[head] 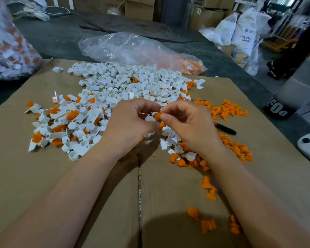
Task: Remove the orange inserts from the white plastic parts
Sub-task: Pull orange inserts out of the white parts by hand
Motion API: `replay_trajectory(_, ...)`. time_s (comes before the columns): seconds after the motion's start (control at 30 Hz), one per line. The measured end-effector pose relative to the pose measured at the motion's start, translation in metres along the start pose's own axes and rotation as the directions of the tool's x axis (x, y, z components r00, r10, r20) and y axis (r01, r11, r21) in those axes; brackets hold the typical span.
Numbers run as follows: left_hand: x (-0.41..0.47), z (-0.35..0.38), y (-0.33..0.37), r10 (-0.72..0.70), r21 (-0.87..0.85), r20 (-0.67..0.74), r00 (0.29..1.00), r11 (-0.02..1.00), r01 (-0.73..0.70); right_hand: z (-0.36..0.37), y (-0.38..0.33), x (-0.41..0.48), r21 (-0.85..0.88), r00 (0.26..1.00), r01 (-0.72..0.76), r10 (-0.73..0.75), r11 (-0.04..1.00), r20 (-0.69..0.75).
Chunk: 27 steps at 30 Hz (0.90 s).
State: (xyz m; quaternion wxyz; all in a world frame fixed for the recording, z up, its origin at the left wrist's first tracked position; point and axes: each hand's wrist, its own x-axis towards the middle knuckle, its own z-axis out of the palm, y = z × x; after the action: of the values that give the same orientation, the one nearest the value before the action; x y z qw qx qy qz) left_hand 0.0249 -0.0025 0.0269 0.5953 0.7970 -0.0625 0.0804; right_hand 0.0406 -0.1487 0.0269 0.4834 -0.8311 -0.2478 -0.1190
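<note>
Near edge of the cardboard sheet [43, 176]: loose orange inserts [208, 225] lie scattered on the right side. Mid-sheet, I note both hands held just above it. The left hand [131, 120] curls its fingers round a white plastic part [149, 118]. The right hand [186, 122] pinches the orange insert [157, 115] at that part's end; I cannot tell whether it is seated or free. I judge extraction to be in hand. The next move calls for a firm pull apart, then sorting both pieces. Unprocessed parts [61, 122] remain toward the left edge. Emptied white parts [132, 81] are heaped beyond, with a clear plastic bag [132, 47] at the far edge.
</note>
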Motion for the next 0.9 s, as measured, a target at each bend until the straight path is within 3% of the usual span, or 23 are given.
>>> replay_trajectory(0.2, -0.0019, 0.001, 0.001, -0.039, -0.131, 0.1, 0.994, 0.99, 0.052, -0.0047, 0.0026, 0.0006, -0.066, 0.997, -0.034, 0.029, 0.997, -0.076)
replay_trajectory(0.5, -0.0004, -0.0018, 0.0028, -0.041, -0.259, 0.011, 0.999, 0.965, 0.043, -0.0062, -0.002, 0.0002, 0.004, 0.995, -0.09, 0.09, 0.996, -0.049)
replay_trajectory(0.9, -0.002, 0.0011, 0.0007, 0.025, -0.125, 0.0, 1.0, 0.992, -0.025, -0.0077, -0.0061, -0.0019, -0.042, 0.992, -0.105, 0.101, 0.994, -0.076)
